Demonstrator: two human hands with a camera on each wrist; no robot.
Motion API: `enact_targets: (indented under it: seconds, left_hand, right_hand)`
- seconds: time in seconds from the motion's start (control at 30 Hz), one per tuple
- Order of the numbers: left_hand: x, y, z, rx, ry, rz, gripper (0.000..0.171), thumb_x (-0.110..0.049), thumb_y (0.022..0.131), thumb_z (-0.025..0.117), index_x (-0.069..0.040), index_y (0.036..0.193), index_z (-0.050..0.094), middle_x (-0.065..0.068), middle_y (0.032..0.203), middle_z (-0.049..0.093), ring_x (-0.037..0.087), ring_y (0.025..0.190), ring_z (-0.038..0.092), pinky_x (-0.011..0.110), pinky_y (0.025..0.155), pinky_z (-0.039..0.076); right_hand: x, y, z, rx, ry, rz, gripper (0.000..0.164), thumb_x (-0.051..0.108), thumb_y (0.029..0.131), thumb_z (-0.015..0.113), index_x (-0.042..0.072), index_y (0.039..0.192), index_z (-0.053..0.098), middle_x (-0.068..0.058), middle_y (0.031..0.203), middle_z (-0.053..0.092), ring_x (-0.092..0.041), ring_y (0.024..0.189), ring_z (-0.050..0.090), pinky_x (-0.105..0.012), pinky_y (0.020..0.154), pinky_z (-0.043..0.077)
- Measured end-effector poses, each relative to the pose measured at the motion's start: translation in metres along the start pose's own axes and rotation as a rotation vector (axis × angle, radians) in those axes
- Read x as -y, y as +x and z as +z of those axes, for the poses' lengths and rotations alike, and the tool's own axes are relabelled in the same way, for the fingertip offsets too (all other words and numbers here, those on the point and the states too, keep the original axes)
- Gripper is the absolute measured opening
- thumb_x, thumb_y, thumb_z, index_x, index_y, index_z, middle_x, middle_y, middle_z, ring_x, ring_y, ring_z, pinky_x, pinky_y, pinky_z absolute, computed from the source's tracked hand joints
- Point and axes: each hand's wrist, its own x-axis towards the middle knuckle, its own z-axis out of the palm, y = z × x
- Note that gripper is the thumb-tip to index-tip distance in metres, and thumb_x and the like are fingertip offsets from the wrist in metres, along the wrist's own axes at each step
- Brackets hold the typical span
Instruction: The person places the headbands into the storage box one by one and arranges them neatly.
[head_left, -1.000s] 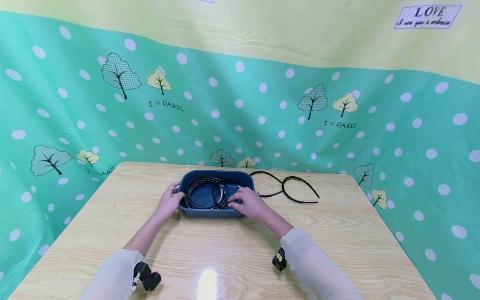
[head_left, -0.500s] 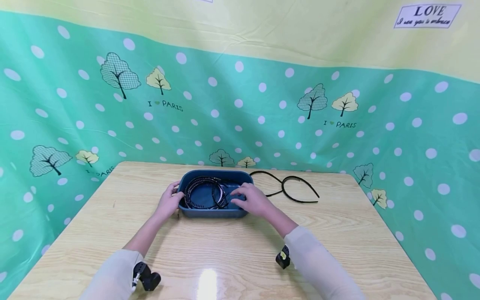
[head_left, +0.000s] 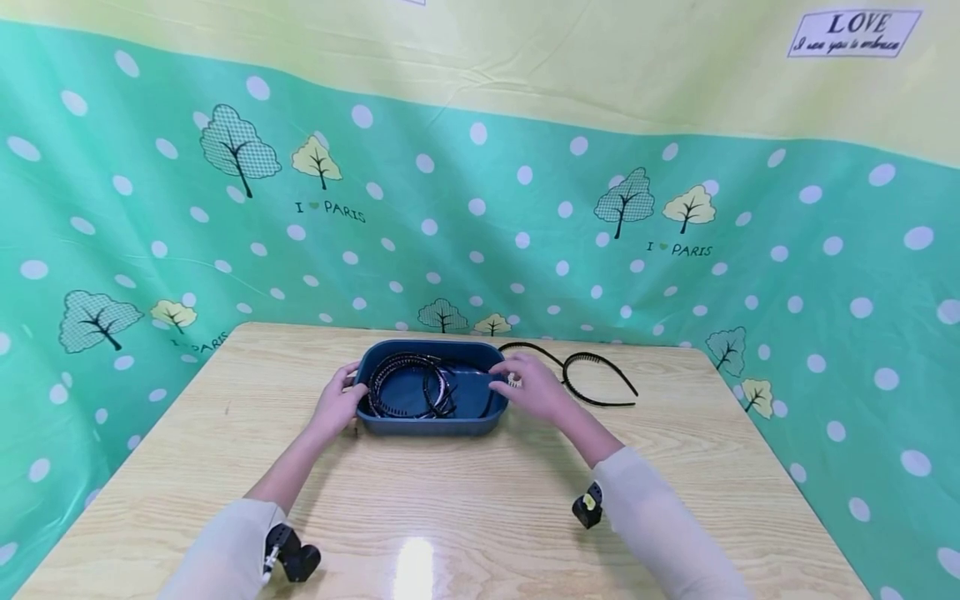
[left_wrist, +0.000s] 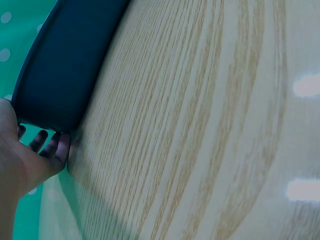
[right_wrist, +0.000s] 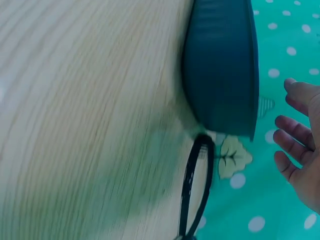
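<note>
A dark blue plastic bin stands near the back of the table. Several black toothed headbands lie nested in its left half, a smaller black loop overlapping them. My left hand grips the bin's left end, thumb at the rim and fingers along the outside; the left wrist view shows this hand at the bin's corner. Over the bin's right rim, my right hand is raised with its fingers loosely spread, nothing between them. In the right wrist view that hand is apart from the bin's wall.
Right of the bin lie two black headbands, one partly hidden behind my right hand, the other crossing its ends. Behind the wooden table hangs a green and yellow cloth.
My right hand has drawn out of the bin to the right, its fingers loosening. The left hand and bin have stayed in place.
</note>
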Motion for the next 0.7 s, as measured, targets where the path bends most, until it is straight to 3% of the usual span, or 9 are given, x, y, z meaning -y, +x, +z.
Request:
enact_targets:
  seconds: [0.23, 0.5, 0.7]
  left_hand:
    - [-0.002, -0.001, 0.0, 0.0, 0.001, -0.002, 0.054, -0.013, 0.095, 0.038, -0.008, 0.147, 0.025, 0.025, 0.133, 0.04, 0.024, 0.096, 0.057, 0.026, 0.058, 0.05]
    - [-0.001, -0.001, 0.001, -0.01, 0.017, -0.006, 0.054, -0.013, 0.095, 0.039, -0.009, 0.147, 0.026, 0.025, 0.134, 0.04, 0.033, 0.109, 0.054, 0.023, 0.065, 0.052]
    - [-0.002, -0.002, 0.001, -0.011, 0.012, -0.007, 0.053, -0.013, 0.095, 0.039, -0.009, 0.147, 0.026, 0.026, 0.134, 0.04, 0.031, 0.106, 0.055, 0.023, 0.063, 0.051]
  right_hand:
    - [-0.02, -0.01, -0.015, -0.03, -0.001, 0.076, 0.029, 0.027, 0.089, 0.062, 0.011, 0.113, 0.067, -0.006, 0.104, 0.061, -0.022, 0.091, 0.057, -0.036, 0.078, 0.05]
    - [-0.049, -0.02, -0.024, -0.05, -0.046, 0.114, 0.028, 0.027, 0.089, 0.063, 0.011, 0.112, 0.067, -0.007, 0.103, 0.061, -0.02, 0.086, 0.056, -0.035, 0.073, 0.048]
    - [-0.068, -0.028, -0.028, -0.076, -0.05, 0.165, 0.03, 0.025, 0.088, 0.064, 0.008, 0.112, 0.067, -0.01, 0.1, 0.061, -0.024, 0.088, 0.057, -0.037, 0.073, 0.048]
